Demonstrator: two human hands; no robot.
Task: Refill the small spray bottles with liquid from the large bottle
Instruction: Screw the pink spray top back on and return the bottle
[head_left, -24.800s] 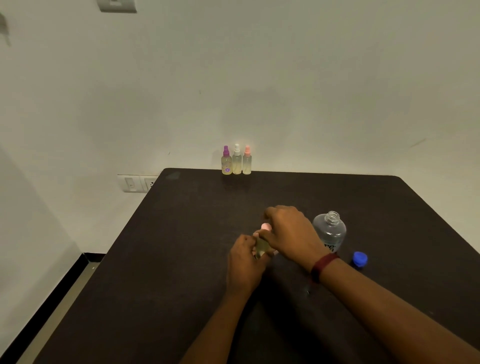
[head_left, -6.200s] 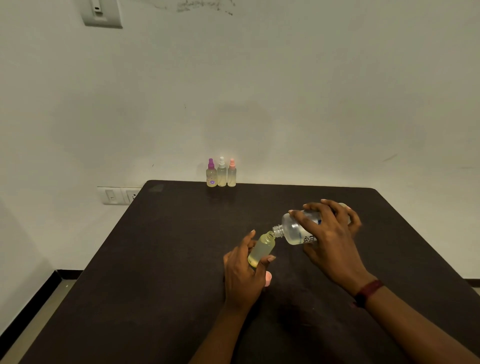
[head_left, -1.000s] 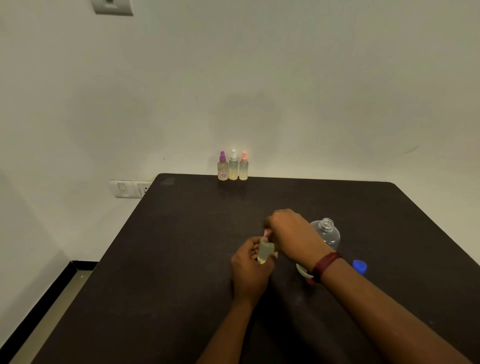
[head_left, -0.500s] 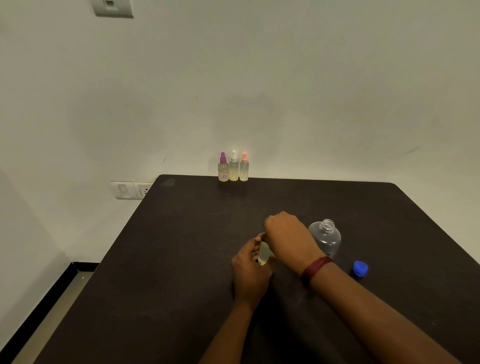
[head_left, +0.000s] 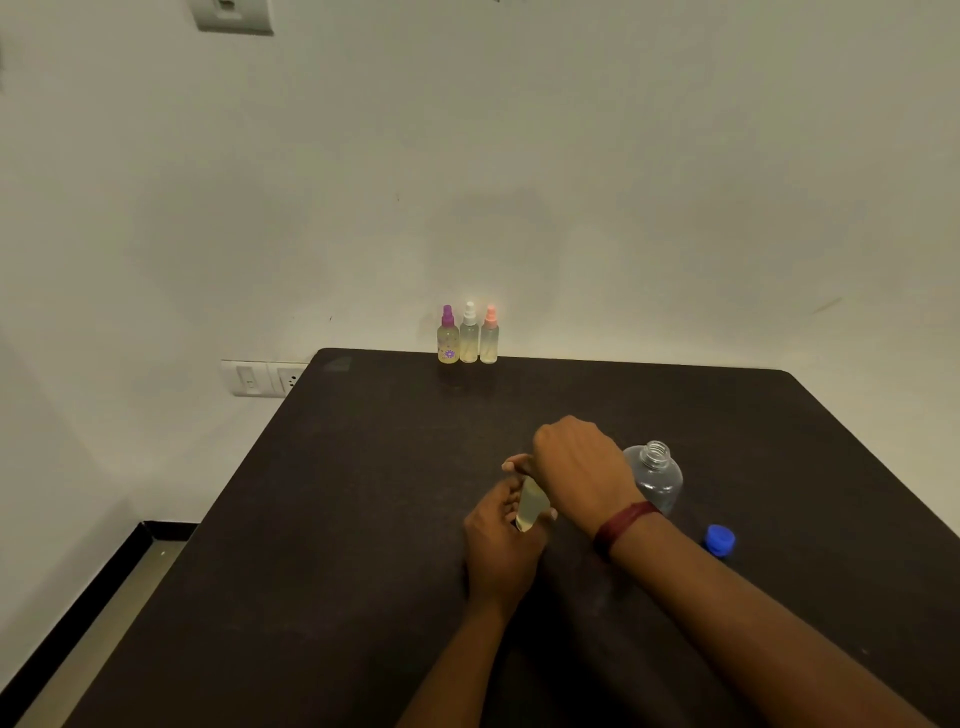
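My left hand (head_left: 500, 551) grips a small spray bottle (head_left: 530, 506) of pale yellow liquid over the middle of the dark table (head_left: 337, 519). My right hand (head_left: 576, 470) is curled over the bottle's top and hides the cap. The large clear bottle (head_left: 655, 475) stands open and upright just right of my right wrist. Its blue cap (head_left: 720, 539) lies on the table to the right. Three small spray bottles stand in a row at the far edge: purple-topped (head_left: 448, 338), white-topped (head_left: 468, 335), pink-topped (head_left: 489, 336).
A wall runs close behind the table's far edge. A socket plate (head_left: 262, 378) sits on the wall left of the table. The floor drops away along the table's left side.
My right hand has turned over the small bottle's top, its wrist swinging right and uncovering the large bottle. The pink cap is no longer visible.
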